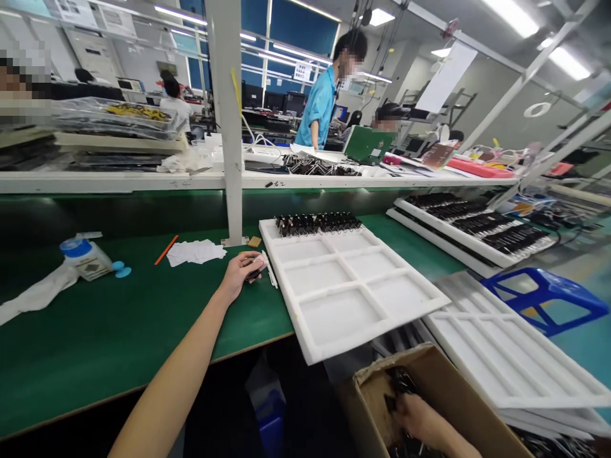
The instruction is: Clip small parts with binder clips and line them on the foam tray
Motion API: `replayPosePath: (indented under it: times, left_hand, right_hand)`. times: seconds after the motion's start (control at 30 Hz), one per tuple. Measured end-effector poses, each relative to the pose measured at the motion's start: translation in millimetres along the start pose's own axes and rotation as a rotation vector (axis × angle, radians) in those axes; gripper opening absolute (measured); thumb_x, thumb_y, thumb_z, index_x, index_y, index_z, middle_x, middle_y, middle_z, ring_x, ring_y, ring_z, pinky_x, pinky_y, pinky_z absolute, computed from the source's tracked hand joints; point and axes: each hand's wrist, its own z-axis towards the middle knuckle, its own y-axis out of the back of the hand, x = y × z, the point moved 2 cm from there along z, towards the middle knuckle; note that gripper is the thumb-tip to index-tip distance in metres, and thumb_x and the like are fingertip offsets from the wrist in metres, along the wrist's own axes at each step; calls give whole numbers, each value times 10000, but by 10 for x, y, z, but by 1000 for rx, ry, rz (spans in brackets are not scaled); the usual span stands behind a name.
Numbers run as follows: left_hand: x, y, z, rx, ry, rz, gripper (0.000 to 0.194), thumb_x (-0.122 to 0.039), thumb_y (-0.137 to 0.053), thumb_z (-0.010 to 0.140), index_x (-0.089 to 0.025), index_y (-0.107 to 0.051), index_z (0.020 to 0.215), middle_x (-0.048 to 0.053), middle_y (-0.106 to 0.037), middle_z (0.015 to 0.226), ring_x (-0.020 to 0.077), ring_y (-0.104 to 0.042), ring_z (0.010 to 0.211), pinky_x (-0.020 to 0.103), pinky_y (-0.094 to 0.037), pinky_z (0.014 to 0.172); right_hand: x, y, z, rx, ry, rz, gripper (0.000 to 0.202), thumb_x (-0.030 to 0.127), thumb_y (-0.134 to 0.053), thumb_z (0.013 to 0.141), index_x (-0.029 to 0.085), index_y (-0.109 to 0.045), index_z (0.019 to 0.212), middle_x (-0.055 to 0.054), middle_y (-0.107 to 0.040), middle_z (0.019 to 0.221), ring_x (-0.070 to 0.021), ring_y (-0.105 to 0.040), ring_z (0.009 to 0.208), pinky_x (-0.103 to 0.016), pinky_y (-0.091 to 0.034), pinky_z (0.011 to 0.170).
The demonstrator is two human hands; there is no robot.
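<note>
Green-topped workbench [143,337] under bright ceiling lights [515,18]; label on blue-capped bottle [98,266] (too small to read). Left hand [236,272] curls around small dark part [253,275] beside white foam tray [341,312]; right hand [422,416] inside cardboard box [443,372], its grip impossible to tell.

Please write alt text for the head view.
A person's left hand holds a small dark item at a green bench, while the right hand is inside a cardboard box with black parts. Beside the left hand, a white foam tray has a row of black pieces along its far end.
</note>
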Motion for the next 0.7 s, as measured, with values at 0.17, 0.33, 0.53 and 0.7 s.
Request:
replayPosePath:
  times: [0.17, 0.33, 0.53, 0.7]
  left_hand:
    - [71, 8, 10, 49, 5, 40, 548, -452, -947, 634, -161, -748, 1053, 90, -748, 892, 177, -681, 623, 252, -463, 504]
    - [91, 14, 0, 85, 26, 83, 535, -451, -946, 642, -175, -783, 1071, 103, -763, 963, 207, -701, 780, 318, -579, 678]
    - [52, -12, -23, 81, 8, 59, 509, -438, -953, 623, -173, -799, 1030, 103, -759, 951, 222, -688, 835, 337, -599, 702]
    - [38, -20, -26, 67, 6, 47, 483, -424, -944, 631, -171, -806, 1018, 99, -743, 922, 213, -673, 808, 326, -593, 668]
  right_hand:
    - [239, 1266, -159, -281, -55, 474, 297, 687, -729, 625, 424, -656, 742, -149, -735, 741, -406, -725, 742, -587, -599, 771]
    - [1130, 1823, 52, -544, 198, 1036, 316, 547, -837, 626, 324, -696, 800, -83, -705, 689, -321, -703, 624, -509, -592, 608]
    - [2848, 1422, 920, -66, 462, 1024, 406, 531, -708, 821, 201, -552, 643, 31, -424, 524, -108, -363, 442, -259, -229, 409]
    - [3573, 938, 1356, 257, 668, 783, 517, 684, -608, 887, 185, -571, 760, 24, -458, 623, -103, -334, 525, -266, -232, 489]
